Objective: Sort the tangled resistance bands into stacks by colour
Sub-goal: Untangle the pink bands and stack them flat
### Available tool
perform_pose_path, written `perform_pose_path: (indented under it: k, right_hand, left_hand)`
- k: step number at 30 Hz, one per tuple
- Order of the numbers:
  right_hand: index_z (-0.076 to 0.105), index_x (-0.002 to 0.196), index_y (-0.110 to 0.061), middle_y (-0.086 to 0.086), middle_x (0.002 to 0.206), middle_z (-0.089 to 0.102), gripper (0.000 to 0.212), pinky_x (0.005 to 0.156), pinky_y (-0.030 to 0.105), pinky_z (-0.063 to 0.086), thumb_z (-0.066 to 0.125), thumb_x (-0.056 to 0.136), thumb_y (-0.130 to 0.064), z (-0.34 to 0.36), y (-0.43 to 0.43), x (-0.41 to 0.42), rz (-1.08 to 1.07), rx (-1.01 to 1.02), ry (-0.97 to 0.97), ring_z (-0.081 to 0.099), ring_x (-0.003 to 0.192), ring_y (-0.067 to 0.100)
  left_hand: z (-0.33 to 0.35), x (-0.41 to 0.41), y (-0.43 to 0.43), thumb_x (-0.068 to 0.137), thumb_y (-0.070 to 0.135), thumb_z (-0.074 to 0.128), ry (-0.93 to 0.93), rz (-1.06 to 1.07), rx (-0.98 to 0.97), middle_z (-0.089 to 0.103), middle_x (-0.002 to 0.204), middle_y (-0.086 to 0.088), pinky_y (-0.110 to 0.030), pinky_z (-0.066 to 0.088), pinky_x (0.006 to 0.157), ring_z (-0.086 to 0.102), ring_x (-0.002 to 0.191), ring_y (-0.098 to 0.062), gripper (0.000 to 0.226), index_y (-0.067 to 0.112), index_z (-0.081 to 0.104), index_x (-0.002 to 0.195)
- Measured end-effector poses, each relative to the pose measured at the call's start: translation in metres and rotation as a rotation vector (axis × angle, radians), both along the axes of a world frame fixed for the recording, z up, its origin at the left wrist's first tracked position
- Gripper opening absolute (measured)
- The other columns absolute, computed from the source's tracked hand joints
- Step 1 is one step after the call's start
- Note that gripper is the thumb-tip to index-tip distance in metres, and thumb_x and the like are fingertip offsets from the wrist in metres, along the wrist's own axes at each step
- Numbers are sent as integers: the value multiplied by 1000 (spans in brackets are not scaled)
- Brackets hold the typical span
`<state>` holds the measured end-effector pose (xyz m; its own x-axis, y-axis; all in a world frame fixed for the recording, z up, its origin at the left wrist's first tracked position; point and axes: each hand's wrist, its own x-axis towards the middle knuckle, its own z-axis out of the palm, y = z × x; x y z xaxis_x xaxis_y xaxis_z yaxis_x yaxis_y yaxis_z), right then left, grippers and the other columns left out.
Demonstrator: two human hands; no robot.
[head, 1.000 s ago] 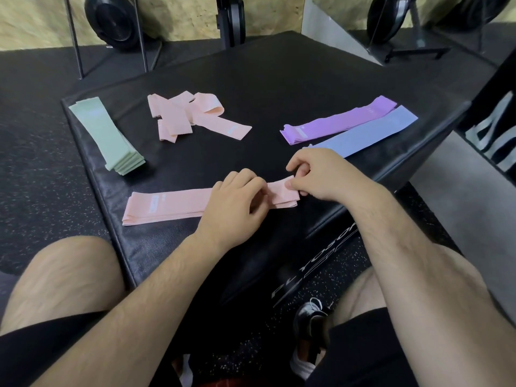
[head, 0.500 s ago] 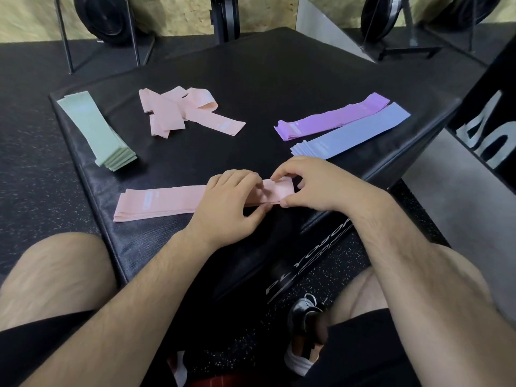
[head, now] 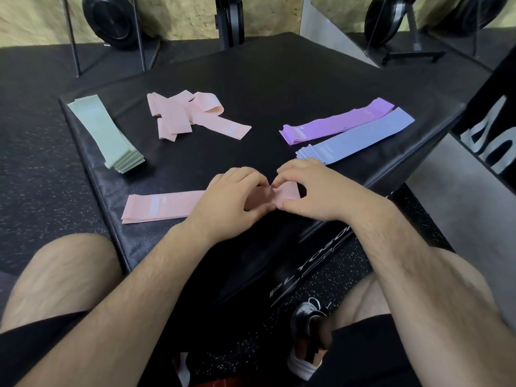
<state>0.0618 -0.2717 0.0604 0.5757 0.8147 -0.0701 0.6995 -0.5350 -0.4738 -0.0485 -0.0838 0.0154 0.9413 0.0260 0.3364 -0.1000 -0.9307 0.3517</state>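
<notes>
A flat stack of pink bands point(head: 164, 205) lies near the front edge of the black padded box point(head: 279, 88). My left hand point(head: 229, 199) and my right hand point(head: 315, 188) both pinch the stack's right end, fingertips meeting over it. Farther back, several pink bands point(head: 190, 115) lie tangled in a loose pile. A neat stack of green bands point(head: 109, 135) sits at the left edge. On the right lie a purple stack point(head: 335, 124) and, just in front of it, a blue stack point(head: 360, 138), side by side.
The box's front edge and right corner drop to speckled rubber floor point(head: 42, 163). Weight plates on racks point(head: 117, 20) stand behind. My bare knees and a shoe point(head: 307, 319) are below the box.
My hands drew closer together on the right end of the pink stack; the right hand shifted from its far tip toward the left hand. The stack stays flat in place.
</notes>
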Motion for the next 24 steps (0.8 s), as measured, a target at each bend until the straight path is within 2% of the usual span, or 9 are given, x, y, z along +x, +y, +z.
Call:
perform_pose_path:
  k: [5, 8, 14, 20, 24]
  right_hand:
    - [63, 127, -32, -18, 130, 55, 33, 108, 35, 40, 62, 94, -37, 9, 26, -3, -5, 92, -130, 37, 127, 7]
    - [57, 135, -29, -15, 133, 55, 39, 108, 37, 41, 57, 96, -30, 14, 48, -5, -30, 154, -156, 39, 129, 10]
    - [47, 146, -28, -9, 144, 50, 48, 110, 41, 40, 51, 98, -27, 17, 93, 1, -56, 141, -147, 39, 135, 17]
    - [49, 142, -27, -6, 147, 48, 47, 103, 45, 47, 49, 96, -28, 8, 128, 21, -107, 89, -71, 47, 130, 22]
    - [49, 134, -32, -9, 139, 50, 42, 95, 45, 50, 51, 92, -30, 2, 140, 35, -124, 13, -3, 52, 121, 23]
  left_hand:
    - [25, 7, 19, 86, 40, 70, -44, 49, 59, 60, 118, 17, -28, 37, 93, 54, 112, -10, 33, 29, 62, 116]
    - [37, 12, 38, 87, 40, 68, -53, 101, 80, 59, 117, 17, -26, 33, 91, 52, 108, -9, 33, 29, 60, 117]
    - [41, 33, 73, 88, 38, 66, -50, 179, 21, 59, 118, 15, -38, 42, 98, 54, 112, -14, 31, 28, 59, 117]
    - [36, 62, 97, 91, 36, 63, 42, 210, -28, 59, 119, 10, -41, 40, 101, 53, 115, -18, 27, 25, 61, 115]
    - [27, 73, 102, 91, 32, 61, 119, 214, -81, 58, 122, 6, -43, 44, 99, 54, 114, -20, 30, 23, 59, 120]
